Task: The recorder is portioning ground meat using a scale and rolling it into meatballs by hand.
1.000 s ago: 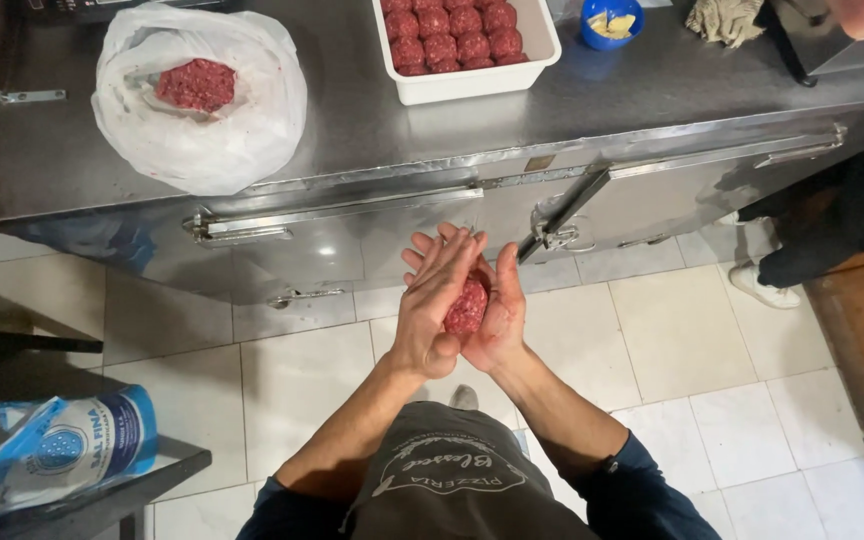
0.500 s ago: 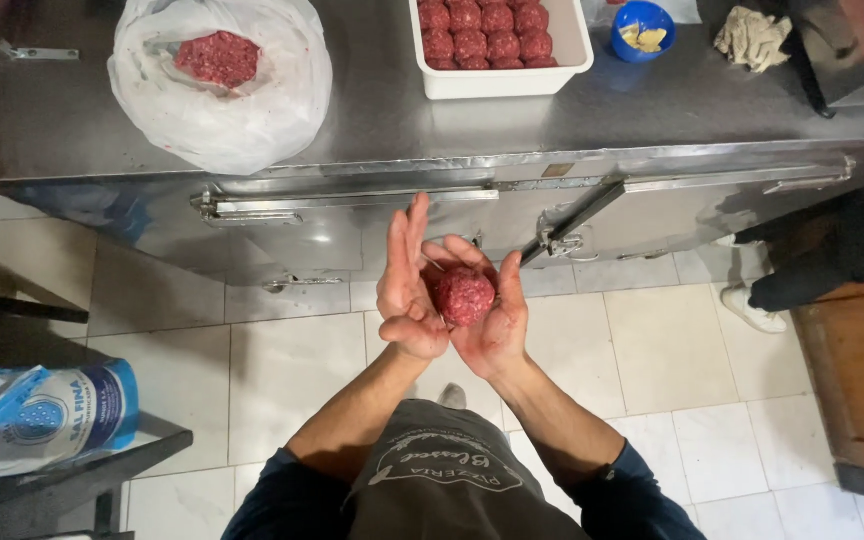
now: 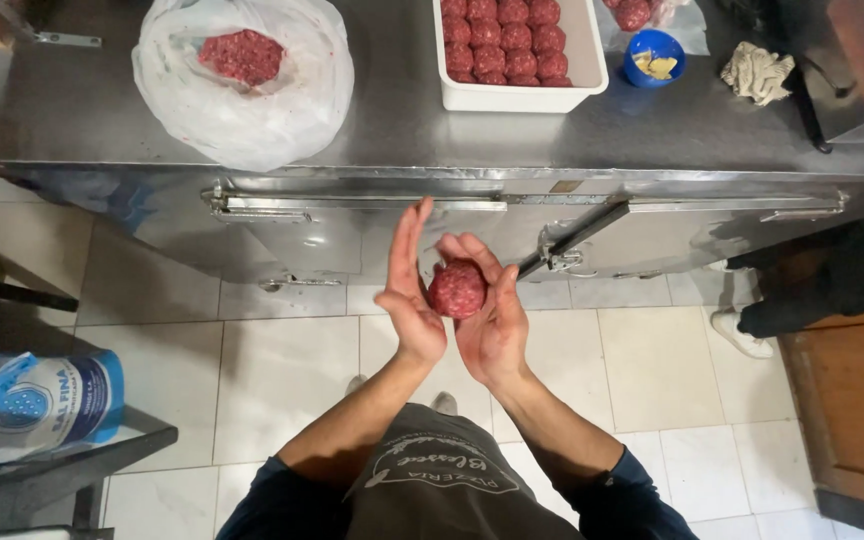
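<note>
In the head view, at the centre of the frame, the right hand (image 3: 492,320) cupped a ball of minced meat (image 3: 457,289) in its palm, its grip curled loosely round the ball. The left hand (image 3: 410,290) stood edge-on just beside the meat, fingers spread flat and holding nothing. Rolling well here probably called for light, even pressure between both palms, kept over the floor close to the steel table (image 3: 512,140), so the ball stayed round and matched those in the white tray (image 3: 518,97) at upper centre. A plastic bag (image 3: 242,110) of loose mince lay at upper left.

Half a second earlier the hands sat in much the same pose; a second earlier the left palm was pressed over the meat.
</note>
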